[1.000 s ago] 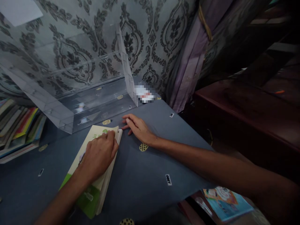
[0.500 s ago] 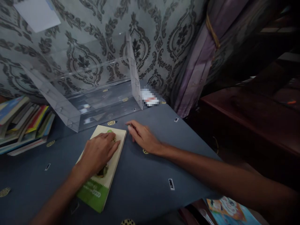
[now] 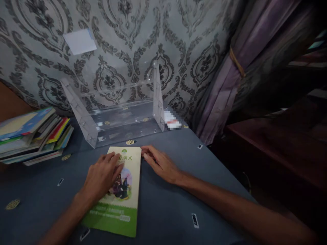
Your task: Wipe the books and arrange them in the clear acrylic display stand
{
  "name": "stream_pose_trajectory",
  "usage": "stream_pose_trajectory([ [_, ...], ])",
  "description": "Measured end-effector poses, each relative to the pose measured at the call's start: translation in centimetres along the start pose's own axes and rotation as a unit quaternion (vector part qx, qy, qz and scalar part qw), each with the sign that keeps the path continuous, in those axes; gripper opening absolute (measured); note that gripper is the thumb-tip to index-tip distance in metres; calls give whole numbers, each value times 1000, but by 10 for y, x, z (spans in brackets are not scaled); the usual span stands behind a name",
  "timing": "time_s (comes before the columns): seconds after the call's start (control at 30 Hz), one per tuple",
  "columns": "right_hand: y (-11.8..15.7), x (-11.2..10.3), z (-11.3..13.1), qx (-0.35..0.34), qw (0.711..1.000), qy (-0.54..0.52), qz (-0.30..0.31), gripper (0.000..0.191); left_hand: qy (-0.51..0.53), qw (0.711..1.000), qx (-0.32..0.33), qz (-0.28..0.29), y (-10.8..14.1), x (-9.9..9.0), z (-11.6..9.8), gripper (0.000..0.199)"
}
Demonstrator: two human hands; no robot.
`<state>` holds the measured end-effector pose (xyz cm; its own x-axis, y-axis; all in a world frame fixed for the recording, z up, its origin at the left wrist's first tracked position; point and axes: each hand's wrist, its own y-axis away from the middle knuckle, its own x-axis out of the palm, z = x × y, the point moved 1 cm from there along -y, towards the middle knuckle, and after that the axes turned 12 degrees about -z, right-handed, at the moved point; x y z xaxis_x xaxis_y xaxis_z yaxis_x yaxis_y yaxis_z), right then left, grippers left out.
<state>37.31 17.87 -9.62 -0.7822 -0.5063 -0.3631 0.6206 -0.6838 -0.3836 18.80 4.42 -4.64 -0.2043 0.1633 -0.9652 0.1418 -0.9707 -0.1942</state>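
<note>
A book [image 3: 125, 185] with a cream and green cover lies flat on the blue-grey tabletop [image 3: 163, 207], its top edge towards the wall. My left hand [image 3: 102, 172] rests on the upper left of the cover, palm down with the fingers spread, and hides part of the title. At the book's upper right corner is my right hand [image 3: 160, 163], its fingertips touching the edge and its fingers loosely bent. Behind the book stands a clear plastic rack [image 3: 127, 119] with nothing on its shelves.
Books in a leaning stack [image 3: 35, 136] sit at the left. A small white item [image 3: 172, 120], blurred out, lies right of the rack. Paper [image 3: 80, 41] hangs on the patterned wall, a tied purple curtain [image 3: 222, 98] at the right. Beyond the table's right edge is dark red furniture [image 3: 278, 143].
The book has turned to lie straighter, and its cover picture now shows more. My right hand has come against its upper right corner. The view has shifted, showing more wall.
</note>
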Motion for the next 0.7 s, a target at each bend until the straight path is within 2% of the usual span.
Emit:
stream_pose_trajectory([
  [0.2,-18,11,-14,15,990,-133,34,32,-33,999,-5,3,3,-6,-8,33],
  [0.43,-39,21,-27,44,983,-176,43,28,-56,998,0,-2,2,-7,-20,39],
  [0.5,-39,23,-27,46,982,-177,43,27,-41,998,29,-26,4,-2,-21,38],
  [0.6,-36,23,-26,36,988,-146,30,25,41,991,99,-75,12,4,-29,32],
  [0.7,-32,23,-24,25,994,-106,9,24,122,974,167,-95,27,5,-45,40],
])
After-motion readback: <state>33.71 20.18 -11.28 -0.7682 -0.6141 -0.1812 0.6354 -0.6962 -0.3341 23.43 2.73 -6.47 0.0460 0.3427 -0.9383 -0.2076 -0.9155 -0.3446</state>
